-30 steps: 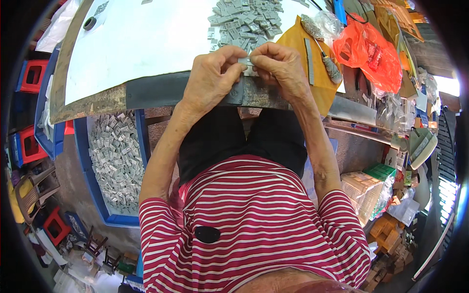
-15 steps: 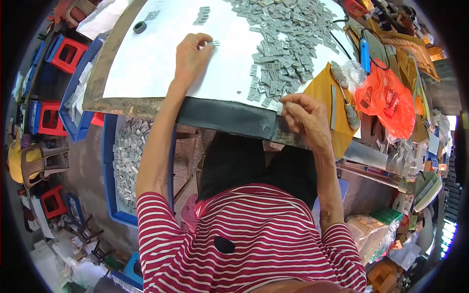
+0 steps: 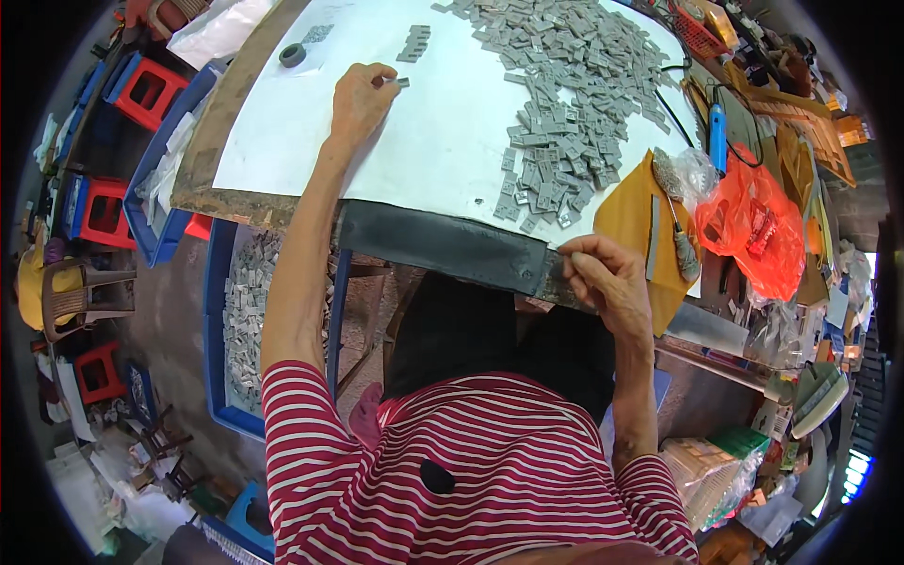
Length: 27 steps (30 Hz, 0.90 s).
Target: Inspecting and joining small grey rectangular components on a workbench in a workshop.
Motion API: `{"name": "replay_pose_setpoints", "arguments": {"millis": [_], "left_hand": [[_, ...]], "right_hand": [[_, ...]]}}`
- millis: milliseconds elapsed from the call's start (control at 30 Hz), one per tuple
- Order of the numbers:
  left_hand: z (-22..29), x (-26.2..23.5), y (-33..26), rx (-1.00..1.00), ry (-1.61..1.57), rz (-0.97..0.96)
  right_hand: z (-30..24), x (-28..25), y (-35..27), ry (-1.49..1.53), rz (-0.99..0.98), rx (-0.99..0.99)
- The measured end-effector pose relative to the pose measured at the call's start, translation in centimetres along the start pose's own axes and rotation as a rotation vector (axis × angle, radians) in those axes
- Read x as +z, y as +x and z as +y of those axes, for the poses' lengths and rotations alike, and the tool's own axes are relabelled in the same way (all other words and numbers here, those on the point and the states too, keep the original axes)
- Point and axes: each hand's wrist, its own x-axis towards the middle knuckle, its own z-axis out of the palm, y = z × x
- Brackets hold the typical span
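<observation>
My left hand [image 3: 361,105] is closed, its fingertips pinching a small flat grey piece [image 3: 403,82] just above the white sheet [image 3: 414,141]. Beyond that piece a short row of like grey pieces [image 3: 413,43] lies on the sheet. My right hand [image 3: 610,280] is at the table's near edge, thumb and fingers drawn together beside the dark edge strip [image 3: 443,243]. Whether anything is between those fingers I cannot make out. A large heap of flat grey pieces [image 3: 565,122] spreads from the far middle toward my right hand.
A black ring-shaped roll [image 3: 292,56] sits at the far left. To the right lie brown paper [image 3: 626,212], a tool with two wrapped ends [image 3: 685,247], a blue-handled tool [image 3: 718,137] and a red plastic bag [image 3: 753,217]. Below left stands a blue crate [image 3: 216,320] of grey pieces.
The view has shifted a little. Relative to the table, my left hand has moved left and closer to the row with its piece. My right hand has drawn slightly toward me at the edge.
</observation>
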Motion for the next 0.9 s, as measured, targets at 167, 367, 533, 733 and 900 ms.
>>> {"name": "replay_pose_setpoints", "arguments": {"millis": [167, 367, 533, 733, 900], "left_hand": [[0.4, 0.1, 0.2, -0.006, -0.053, 0.002], [0.0, 0.8, 1.4, -0.009, -0.061, 0.026], [-0.3, 1.2, 2.4, -0.002, -0.066, 0.049], [-0.1, 1.5, 2.6, 0.031, -0.082, 0.077], [1.3, 1.9, 1.0, 0.068, -0.113, 0.154]], "right_hand": [[-0.2, -0.4, -1.3, 0.014, 0.03, -0.021], [-0.2, -0.7, -2.3, 0.002, 0.064, -0.042], [0.1, -0.9, -2.5, -0.027, 0.034, -0.015], [0.4, -1.1, -2.3, -0.027, 0.043, -0.009], [0.9, -1.1, -2.4, -0.006, 0.03, -0.007]]}}
